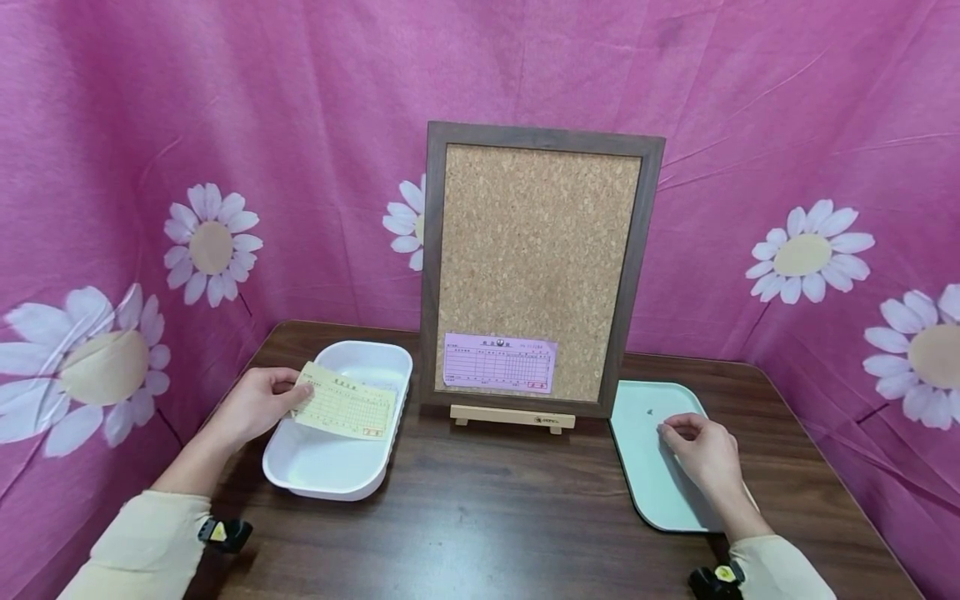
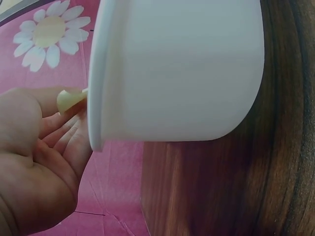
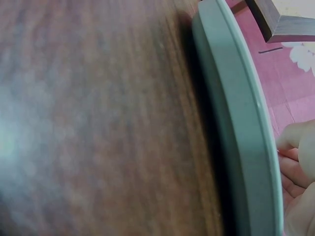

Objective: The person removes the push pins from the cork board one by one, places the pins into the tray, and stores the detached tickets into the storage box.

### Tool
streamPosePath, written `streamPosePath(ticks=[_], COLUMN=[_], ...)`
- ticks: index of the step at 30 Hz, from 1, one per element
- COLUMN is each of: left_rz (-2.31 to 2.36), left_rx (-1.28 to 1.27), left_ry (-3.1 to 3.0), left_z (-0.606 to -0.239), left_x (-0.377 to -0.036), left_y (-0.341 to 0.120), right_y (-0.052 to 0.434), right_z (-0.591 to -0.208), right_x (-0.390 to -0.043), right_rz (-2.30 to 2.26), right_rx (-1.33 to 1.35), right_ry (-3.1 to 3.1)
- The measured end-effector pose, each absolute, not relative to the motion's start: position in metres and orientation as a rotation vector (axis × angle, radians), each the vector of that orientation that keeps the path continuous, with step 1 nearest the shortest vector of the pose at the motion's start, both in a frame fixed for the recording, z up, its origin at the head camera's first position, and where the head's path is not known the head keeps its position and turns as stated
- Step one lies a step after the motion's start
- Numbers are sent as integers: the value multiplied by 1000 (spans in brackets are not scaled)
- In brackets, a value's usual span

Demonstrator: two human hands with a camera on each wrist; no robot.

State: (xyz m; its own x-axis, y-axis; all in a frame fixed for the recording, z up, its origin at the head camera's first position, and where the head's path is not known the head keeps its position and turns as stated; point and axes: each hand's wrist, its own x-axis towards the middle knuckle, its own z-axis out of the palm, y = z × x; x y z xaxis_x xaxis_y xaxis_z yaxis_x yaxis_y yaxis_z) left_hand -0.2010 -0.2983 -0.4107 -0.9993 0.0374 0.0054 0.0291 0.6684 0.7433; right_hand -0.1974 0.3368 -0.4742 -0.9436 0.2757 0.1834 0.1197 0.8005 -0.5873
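Note:
My left hand [image 1: 264, 406] pinches the left edge of a yellow printed receipt slip [image 1: 347, 403] between thumb and fingers. The slip lies tilted above a white plastic tub [image 1: 315, 479]; in the left wrist view, the tub wall [image 2: 182, 69] hides most of it. Over the pale green tray [image 1: 648, 492], my right hand [image 1: 705, 457] has thumb and forefinger together, with a tiny pale bit at their tips. A small grey pin-like thing [image 1: 650, 412] lies on the tray just beyond them. The right wrist view shows only part of this hand [image 3: 298, 167], beside the tray rim [image 3: 246, 118].
A framed corkboard [image 1: 536, 242] stands on a light wooden easel [image 1: 512, 417] at the back middle. A purple printed slip [image 1: 498, 367] is fixed low on the cork by a round pin at its top. Everything stands on a dark wooden table [image 1: 480, 500], with pink flowered cloth behind.

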Motion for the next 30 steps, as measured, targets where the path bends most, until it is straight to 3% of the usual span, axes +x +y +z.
streamPosePath(ticks=[30], left_rz=[1527], left_rx=[-9], left_ry=[2727], left_z=[-407], left_x=[-198], left_y=[-307], right_y=[337], right_z=[-476], right_x=[-201], right_rz=[835], right_rx=[-290], right_ry=[-2732])
